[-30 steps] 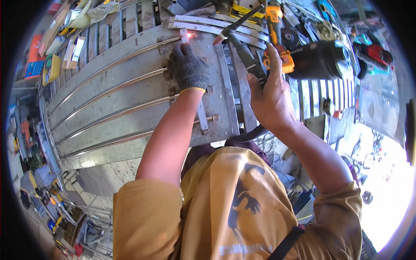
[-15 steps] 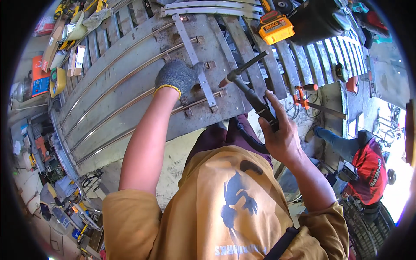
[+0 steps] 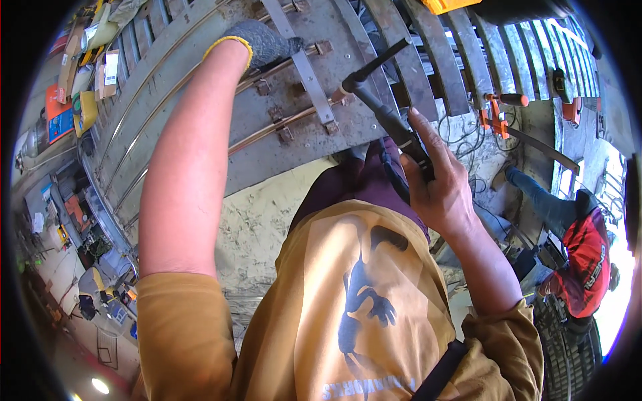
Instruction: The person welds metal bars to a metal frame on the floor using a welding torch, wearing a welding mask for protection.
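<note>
My right hand (image 3: 441,177) is bare and wrapped round the handle of a TIG welding torch (image 3: 382,115). The torch's pale nozzle points down at the small bracket near the end of a thin copper-coloured rod, right of a flat metal bar (image 3: 309,79). My left hand (image 3: 257,45) wears a dark grey knit glove with a yellow cuff. Its fingers stretch rightward over the bar; their undersides are hidden. Several long rods run across a grey metal plate (image 3: 267,164), seated in small rusty brackets (image 3: 285,134). The bar lies across the rods.
A slatted metal bench (image 3: 414,63) carries the plate. An orange bar clamp (image 3: 495,120) is fixed at its right edge. At upper right a yellow tool battery (image 3: 449,5) shows. A person in red (image 3: 585,267) is at right. Tools and boxes (image 3: 107,73) crowd the left.
The view has shifted, so the plate sits higher in the picture. The torch nozzle has come closer to the bracket by the bar. My left hand stays at the bar.
</note>
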Available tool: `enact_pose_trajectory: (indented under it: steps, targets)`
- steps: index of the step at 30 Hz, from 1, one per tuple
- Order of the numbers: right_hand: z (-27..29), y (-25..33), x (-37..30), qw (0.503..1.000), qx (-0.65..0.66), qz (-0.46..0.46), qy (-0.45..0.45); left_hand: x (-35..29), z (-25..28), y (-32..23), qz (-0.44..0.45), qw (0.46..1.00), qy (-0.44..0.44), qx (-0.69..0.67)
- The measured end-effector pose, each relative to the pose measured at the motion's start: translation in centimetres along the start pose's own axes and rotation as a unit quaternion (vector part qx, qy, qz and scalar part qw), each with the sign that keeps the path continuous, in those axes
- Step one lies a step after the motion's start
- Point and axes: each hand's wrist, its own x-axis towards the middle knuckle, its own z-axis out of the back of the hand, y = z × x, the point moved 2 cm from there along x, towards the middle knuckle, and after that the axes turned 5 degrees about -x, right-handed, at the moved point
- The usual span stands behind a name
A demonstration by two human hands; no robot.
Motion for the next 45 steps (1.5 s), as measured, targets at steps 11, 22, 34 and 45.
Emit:
enact_pose_trajectory:
  steps: [11, 22, 34, 45]
  targets:
    - [-0.9, -0.7, -0.1, 0.999, -0.044, 0.014, 0.023, -0.1, -0.7, -0.1, -0.029, 0.999, -0.016, -0.002]
    - [-1.4, -0.5, -0.3, 0.996, -0.085, 0.002, 0.04, 2.3, -2.0, 2.6, 0.022, 0.999, 0.03, -0.033]
    - [-1.9, -0.7, -0.4, 0.995, -0.087, 0.03, 0.025, 2.4, -2.3, 2.8, 0.007, 0.999, 0.05, 0.01]
    - [-1.3, -0.1, 0.1, 0.991, -0.12, 0.059, 0.033, -2.6, -1.4, -1.4, -0.014, 0.999, -0.031, -0.038]
